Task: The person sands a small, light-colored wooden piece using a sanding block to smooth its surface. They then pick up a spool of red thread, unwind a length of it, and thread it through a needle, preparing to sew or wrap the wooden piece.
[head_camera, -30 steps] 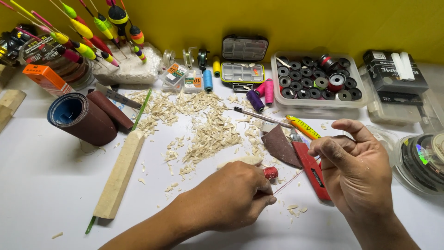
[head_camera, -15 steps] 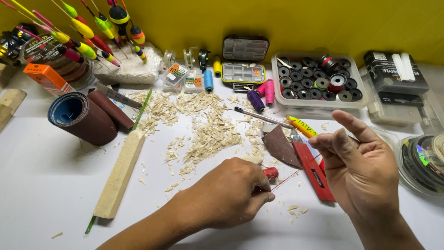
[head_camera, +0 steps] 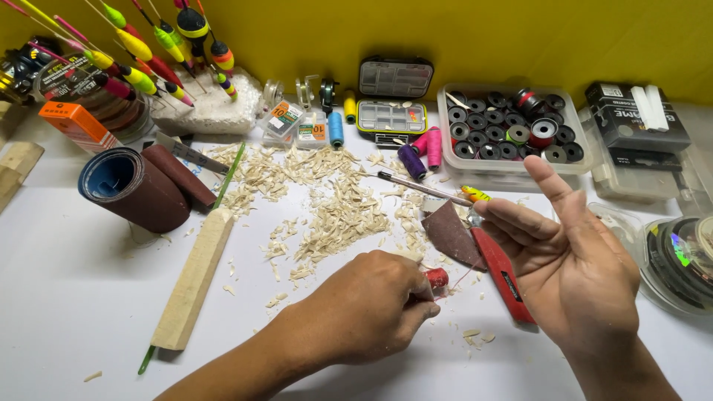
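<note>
Only one view here, the head cam looking down at a white table (head_camera: 67, 297) against a yellow wall.

Lower middle of the frame: the left hand (head_camera: 364, 312) is curled shut, knuckles up, pinching a small red spool (head_camera: 437, 278) down on the table. Only the end of the spool pokes out past the fingers, so I can't tell much more about the grip. A thin thread seems to run up and right from the spool, but it's really faint.

Right of centre: the right hand (head_camera: 568, 263) is raised off the table, palm toward the camera, fingers loosely spread and nothing clamped in it that I can make out. Its fingertips sit just beside a little yellow and orange float (head_camera: 475, 194) on a thin rod. The two hands are apart, the right one higher and further right.

Under the right hand there's a red-handled knife (head_camera: 501, 271) and next to it a dark brown scrap of sandpaper (head_camera: 449, 234). Wood shavings (head_camera: 338, 215) are scattered all over the middle. A carved pale wooden stick (head_camera: 194, 278) lies at lower left, a roll of sandpaper (head_camera: 130, 186) above it. Upper left has a bunch of bright fishing floats (head_camera: 141, 44) stuck in white foam. Upper right, a clear tray of black spools (head_camera: 512, 130).
</note>
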